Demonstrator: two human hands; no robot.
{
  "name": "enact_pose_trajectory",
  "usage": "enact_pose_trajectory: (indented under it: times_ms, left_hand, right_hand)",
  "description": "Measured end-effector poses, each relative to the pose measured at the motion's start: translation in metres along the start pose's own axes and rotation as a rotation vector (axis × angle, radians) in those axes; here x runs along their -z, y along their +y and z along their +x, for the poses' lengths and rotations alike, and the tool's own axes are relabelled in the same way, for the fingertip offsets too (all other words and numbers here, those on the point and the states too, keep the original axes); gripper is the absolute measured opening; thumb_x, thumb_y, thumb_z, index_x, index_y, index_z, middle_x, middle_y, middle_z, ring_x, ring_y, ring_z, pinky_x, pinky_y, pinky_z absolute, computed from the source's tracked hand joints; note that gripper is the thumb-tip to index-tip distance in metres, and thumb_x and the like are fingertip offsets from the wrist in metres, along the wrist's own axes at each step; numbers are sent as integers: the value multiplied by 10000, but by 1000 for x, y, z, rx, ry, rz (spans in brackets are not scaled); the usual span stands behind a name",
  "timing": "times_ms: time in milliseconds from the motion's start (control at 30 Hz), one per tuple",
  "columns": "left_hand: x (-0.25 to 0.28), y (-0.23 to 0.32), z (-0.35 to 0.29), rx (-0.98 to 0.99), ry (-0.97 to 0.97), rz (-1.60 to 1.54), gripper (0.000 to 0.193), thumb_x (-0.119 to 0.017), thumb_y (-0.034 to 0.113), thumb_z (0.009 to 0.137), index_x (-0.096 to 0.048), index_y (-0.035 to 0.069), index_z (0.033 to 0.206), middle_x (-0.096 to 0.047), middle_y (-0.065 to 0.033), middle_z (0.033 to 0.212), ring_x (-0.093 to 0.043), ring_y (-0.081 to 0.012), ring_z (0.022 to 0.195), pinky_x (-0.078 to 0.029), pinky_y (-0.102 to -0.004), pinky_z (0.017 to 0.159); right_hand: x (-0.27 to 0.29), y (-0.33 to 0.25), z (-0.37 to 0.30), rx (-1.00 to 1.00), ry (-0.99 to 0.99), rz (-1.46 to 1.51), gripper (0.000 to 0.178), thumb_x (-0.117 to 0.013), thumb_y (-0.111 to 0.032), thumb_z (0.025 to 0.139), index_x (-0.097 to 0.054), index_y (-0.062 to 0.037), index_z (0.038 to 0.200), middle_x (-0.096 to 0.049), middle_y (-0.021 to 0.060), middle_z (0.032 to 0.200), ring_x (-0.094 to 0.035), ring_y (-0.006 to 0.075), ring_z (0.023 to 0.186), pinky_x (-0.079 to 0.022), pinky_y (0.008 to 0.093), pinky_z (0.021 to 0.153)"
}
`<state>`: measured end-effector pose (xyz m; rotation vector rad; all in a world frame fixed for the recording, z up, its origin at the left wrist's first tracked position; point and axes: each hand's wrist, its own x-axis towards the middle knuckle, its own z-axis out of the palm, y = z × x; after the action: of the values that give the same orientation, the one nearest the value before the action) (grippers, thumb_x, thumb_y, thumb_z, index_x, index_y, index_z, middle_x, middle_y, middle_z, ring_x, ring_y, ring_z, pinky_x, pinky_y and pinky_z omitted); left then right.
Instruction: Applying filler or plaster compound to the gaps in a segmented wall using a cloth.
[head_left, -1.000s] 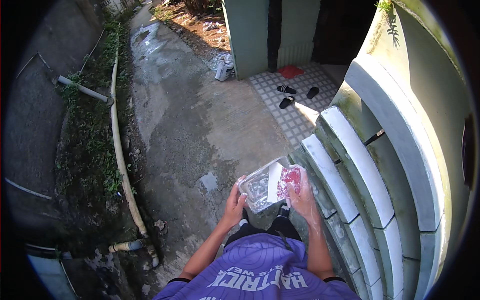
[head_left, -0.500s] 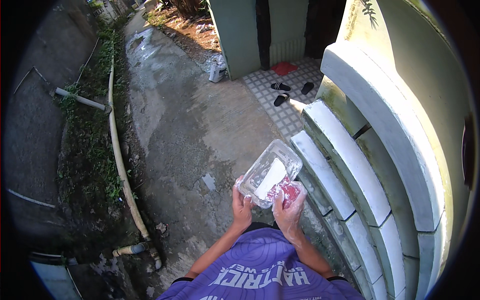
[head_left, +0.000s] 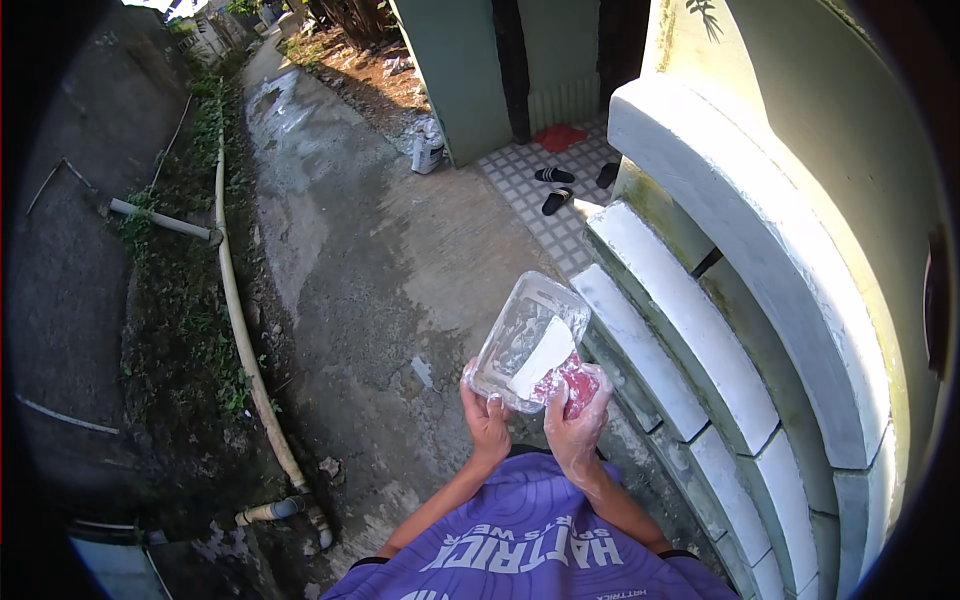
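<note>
My left hand (head_left: 485, 420) grips the near left corner of a clear plastic container (head_left: 512, 322), whose inside is smeared white. My right hand (head_left: 575, 428), streaked with white, closes around the red handle of a putty knife (head_left: 582, 396). The knife's pale, straight-edged blade lies over the container's opening, slanting up to the right. White paste specks the red part and my fingers. How much paste lies beneath the blade is hidden.
Curved ledges (head_left: 690, 285) with whitened tops rise at the right beside a pale green wall. Black sandals (head_left: 557, 201) and a red cloth (head_left: 560, 137) lie on tiles ahead. A white sack (head_left: 427, 150) stands by the doorway; a pipe (head_left: 240, 330) runs along the left.
The surroundings shift slightly leftward as the view turns a little. The container moves slightly left and up in the picture; both hands keep their holds.
</note>
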<state>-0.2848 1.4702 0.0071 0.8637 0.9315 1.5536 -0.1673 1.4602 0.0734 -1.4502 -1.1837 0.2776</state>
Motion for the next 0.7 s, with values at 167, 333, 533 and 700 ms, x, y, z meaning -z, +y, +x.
enact_pose_trajectory:
  times_ms: [167, 333, 533, 700]
  left_hand:
    - [-2, -4, 3, -8, 15, -5, 563, -474, 198, 1007, -198, 78, 1483, -451, -64, 1342, -536, -90, 960, -468, -190, 697]
    - [5, -5, 3, 41, -54, 47, 561, -486, 162, 995, -218, 70, 1478, -439, -88, 1382, -512, -145, 1145, -483, -231, 831]
    - [8, -2, -2, 4, -131, 134, 579, -482, 107, 977, -206, 29, 1480, -391, -114, 1425, -450, -196, 1248, -430, -302, 982]
    - [15, 7, 5, 137, -46, 26, 545, -468, 143, 993, -227, 57, 1475, -447, -71, 1340, -475, -117, 996, -416, -223, 765]
  right_hand:
    - [-7, 1, -1, -70, -4, 37, 417, -617, -8, 855, -444, 29, 1232, -619, 219, 987, -665, 322, 849, -536, 391, 718]
    - [-18, -1, -1, -60, 8, 61, 418, -621, -12, 854, -447, 34, 1231, -607, 222, 1011, -655, 326, 867, -531, 394, 731]
    - [-33, -2, -5, -34, 31, 33, 436, -628, -10, 846, -427, 47, 1229, -578, 222, 1033, -620, 336, 892, -507, 401, 788]
    - [-35, -17, -5, -64, 64, 91, 457, -623, -19, 858, -397, 44, 1250, -576, 223, 1030, -617, 281, 906, -503, 386, 797]
